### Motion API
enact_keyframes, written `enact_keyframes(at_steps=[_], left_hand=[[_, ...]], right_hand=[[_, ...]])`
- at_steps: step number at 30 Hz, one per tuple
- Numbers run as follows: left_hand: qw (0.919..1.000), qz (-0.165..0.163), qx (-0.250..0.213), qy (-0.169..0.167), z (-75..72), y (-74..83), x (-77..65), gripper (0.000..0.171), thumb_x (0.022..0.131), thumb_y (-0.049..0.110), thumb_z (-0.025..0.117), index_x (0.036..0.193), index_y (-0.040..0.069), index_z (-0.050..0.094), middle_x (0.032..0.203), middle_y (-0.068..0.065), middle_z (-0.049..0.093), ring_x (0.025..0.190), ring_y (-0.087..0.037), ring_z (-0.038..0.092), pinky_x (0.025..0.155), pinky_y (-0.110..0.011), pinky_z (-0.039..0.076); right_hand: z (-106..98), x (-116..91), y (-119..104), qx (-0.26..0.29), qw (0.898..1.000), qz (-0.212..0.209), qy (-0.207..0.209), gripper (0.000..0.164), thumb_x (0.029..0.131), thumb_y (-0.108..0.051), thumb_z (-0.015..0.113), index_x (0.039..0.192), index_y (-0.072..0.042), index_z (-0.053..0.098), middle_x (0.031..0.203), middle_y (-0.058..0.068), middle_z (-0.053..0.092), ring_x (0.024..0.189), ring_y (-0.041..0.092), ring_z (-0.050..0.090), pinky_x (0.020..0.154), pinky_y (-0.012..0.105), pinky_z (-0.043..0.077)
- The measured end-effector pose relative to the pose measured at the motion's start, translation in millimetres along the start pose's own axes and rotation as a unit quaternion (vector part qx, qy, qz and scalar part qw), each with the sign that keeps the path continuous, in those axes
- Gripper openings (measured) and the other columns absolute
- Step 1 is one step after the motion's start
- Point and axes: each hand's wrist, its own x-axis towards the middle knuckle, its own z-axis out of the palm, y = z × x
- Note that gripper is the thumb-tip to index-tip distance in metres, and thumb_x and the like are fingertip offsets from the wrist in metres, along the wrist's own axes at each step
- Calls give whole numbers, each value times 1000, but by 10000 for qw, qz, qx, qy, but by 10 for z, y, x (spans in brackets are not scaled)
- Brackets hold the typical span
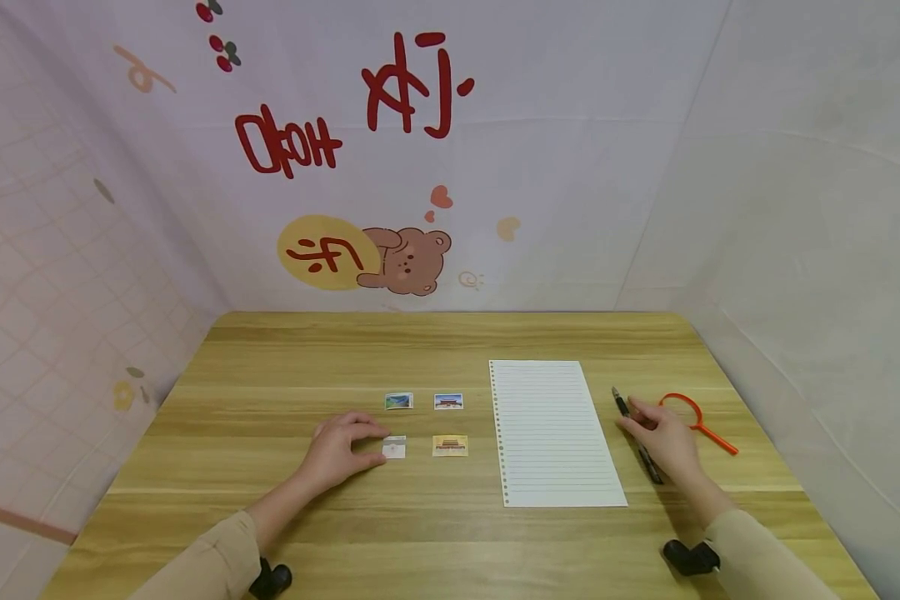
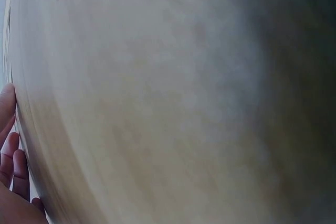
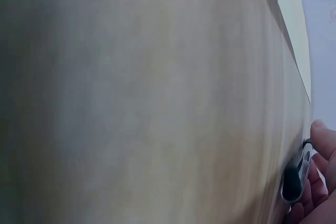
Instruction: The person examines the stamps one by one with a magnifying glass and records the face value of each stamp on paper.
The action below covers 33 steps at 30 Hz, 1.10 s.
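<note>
Head: L hand (image 1: 337,450), thumb & fingertips spread, touches the L side of 1 small white-and-grey rectangular paper piece (image 1: 394,447), L of ctr on the brown wood-grain table (image 1: 307,358). R hand (image 1: 667,437) pinches 1 slim black pen (image 1: 648,463) twd table's R edge. Also 3 colourful printed stamps (image 1: 448,402), 1 white lined paper sheet (image 1: 555,433), 1 red round magnifier (image 1: 701,426) nearest R edge.

L wrist: digits apart at frame's edge; contact can't be told.

R wrist: thumb & fingers clamped on pen, sheet corner beyond.
</note>
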Motion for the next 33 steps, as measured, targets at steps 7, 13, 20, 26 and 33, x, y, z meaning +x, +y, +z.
enact_keyframes(at_steps=[7, 13, 20, 26, 33], left_hand=[[9999, -86, -19, -73, -1, -6, 1, 36, 73, 27, 89, 107, 20, 78, 112, 0, 66, 111, -27, 59, 96, -58, 31], [10000, -51, -6, -47, 10, -22, 0, 37, 73, 26, 89, 107, 20, 78, 112, 0, 66, 111, -27, 59, 97, -58, 31], [9999, -75, 21, -88, 0, -10, -2, 40, 73, 27, 89, 110, 18, 78, 114, -2, 66, 112, -29, 59, 98, -59, 31], [9996, -190, -116, -169, -40, 31, 15, 46, 73, 29, 89, 115, 16, 75, 115, -3, 67, 114, -30, 59, 97, -61, 32], [9981, -184, -567, -130, -93, 145, 56, 49, 76, 25, 87, 121, 11, 72, 121, -3, 68, 118, -29, 59, 102, -58, 37]], right_hand=[[66, 29, 5, -385, 9984, -173, 375, 48, 88, -26, 77, 128, -2, 66, 93, 9, 67, 87, 30, 62, 67, 38, 48], [83, 23, -23, -579, 9970, -121, 493, 42, 87, -25, 77, 123, -4, 70, 95, 14, 68, 90, 37, 62, 67, 47, 48], [87, 0, -60, -556, 9964, -134, 623, 35, 88, -21, 76, 119, -4, 73, 107, 23, 69, 98, 44, 61, 73, 54, 48], [50, -5, -78, -277, 9977, 115, 614, 32, 90, -19, 74, 118, -3, 73, 110, 26, 68, 101, 44, 61, 76, 53, 49], [-38, -17, -141, 111, 9977, 342, 571, 33, 92, -21, 72, 119, -2, 72, 106, 21, 70, 92, 31, 62, 65, 29, 47]])
